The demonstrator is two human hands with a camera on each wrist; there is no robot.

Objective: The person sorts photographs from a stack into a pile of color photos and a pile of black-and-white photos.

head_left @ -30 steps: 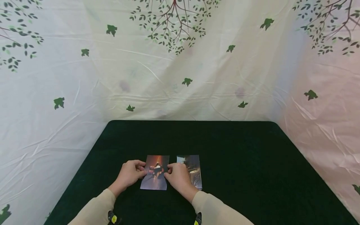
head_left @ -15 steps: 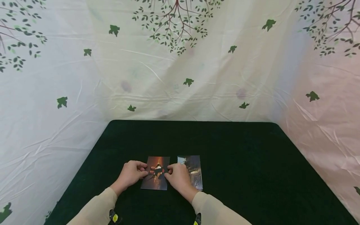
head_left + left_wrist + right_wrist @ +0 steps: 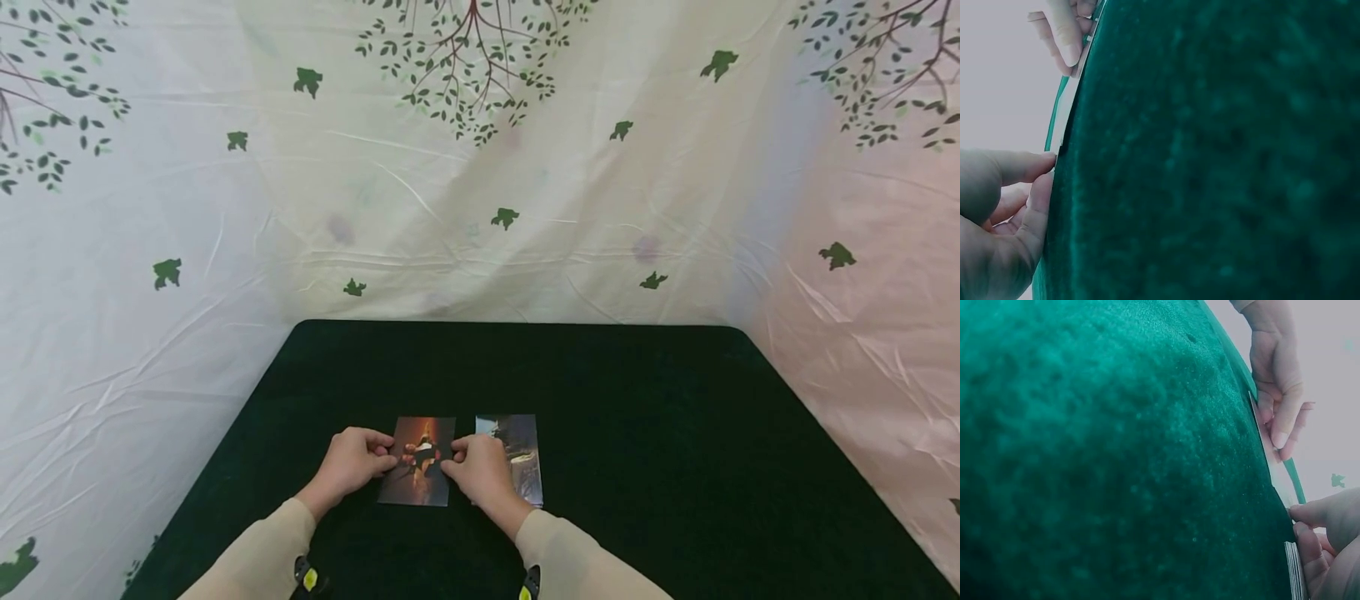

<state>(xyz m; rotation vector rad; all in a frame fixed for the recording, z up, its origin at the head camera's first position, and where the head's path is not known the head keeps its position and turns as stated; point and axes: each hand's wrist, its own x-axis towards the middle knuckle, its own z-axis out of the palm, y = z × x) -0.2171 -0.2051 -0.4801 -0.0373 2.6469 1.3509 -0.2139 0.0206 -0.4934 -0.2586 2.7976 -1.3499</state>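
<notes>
Plainly, we see both hands busy with one orange-and-grey rectangular printed card (image 3: 417, 462), which sits toward seven o'clock from the centre of the head view, over the dark green velvety tabletop (image 3: 637, 417). The left hand (image 3: 348, 465) is at the card's nine o'clock, pinching that edge between thumb and forefinger. The right hand (image 3: 483, 475) meets the card at three o'clock and pinches the opposite edge in the same way. In both wrist views we look along the card almost edge-on, so we cannot fairly say whether its whole underside touches the cloth.

Just beyond the right hand, also at the card's three o'clock, lies a blue-and-brown stack of rectangular printed cards (image 3: 525, 462). The right hand hides part of it from above, and we cannot tell whether the two touch; from the right wrist we make out its thin layered edges.

Two long cream sleeves (image 3: 255, 550) come in from about half past seven and five o'clock. At twelve o'clock, behind the tabletop, we face a creased white fabric hanging (image 3: 450, 275) printed with green leaves and dark branches, tinged pink toward three o'clock.
</notes>
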